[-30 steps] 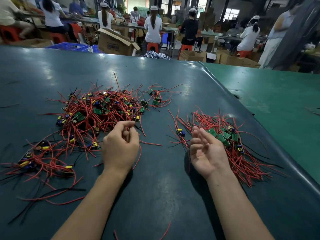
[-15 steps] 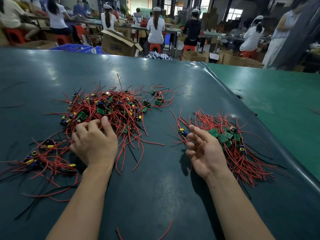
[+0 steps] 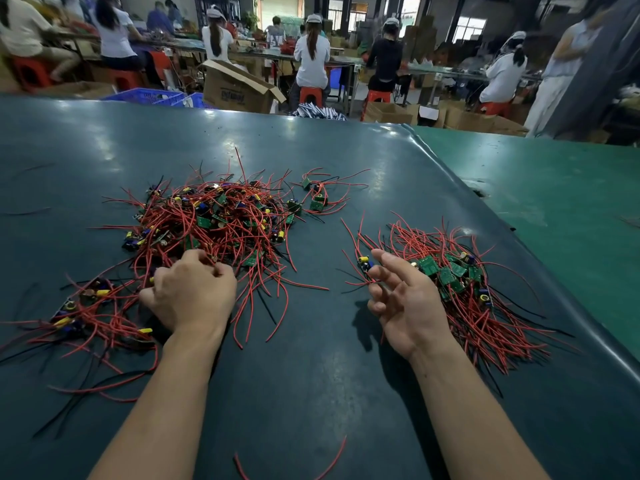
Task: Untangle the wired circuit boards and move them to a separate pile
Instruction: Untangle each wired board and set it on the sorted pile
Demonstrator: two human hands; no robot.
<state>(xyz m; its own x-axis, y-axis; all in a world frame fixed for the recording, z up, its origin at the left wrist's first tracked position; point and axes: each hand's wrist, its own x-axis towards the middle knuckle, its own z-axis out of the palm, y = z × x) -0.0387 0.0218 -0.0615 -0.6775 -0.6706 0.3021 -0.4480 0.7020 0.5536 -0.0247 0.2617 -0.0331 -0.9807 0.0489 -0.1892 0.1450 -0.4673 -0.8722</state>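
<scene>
A big tangled heap (image 3: 221,220) of small green circuit boards with red and black wires lies left of centre on the dark mat. A smaller tangle (image 3: 93,313) trails from it at the near left. My left hand (image 3: 190,292) rests palm down at the heap's near edge, fingers curled into the red wires. A neater pile (image 3: 464,285) of boards with wires lies on the right. My right hand (image 3: 401,299) hovers at that pile's left edge, palm up, fingers apart and empty. A few boards (image 3: 317,199) lie apart beyond the heap.
The dark mat (image 3: 311,393) ends at a raised right edge (image 3: 519,233), with a green surface (image 3: 571,209) beyond. A loose red wire (image 3: 332,459) lies near me. Cardboard boxes (image 3: 239,88), blue crates and seated people fill the background.
My left hand moved left from the centre to the heap's near-left edge, then closed its fingers into the wires. My right hand stayed beside the right pile, palm up.
</scene>
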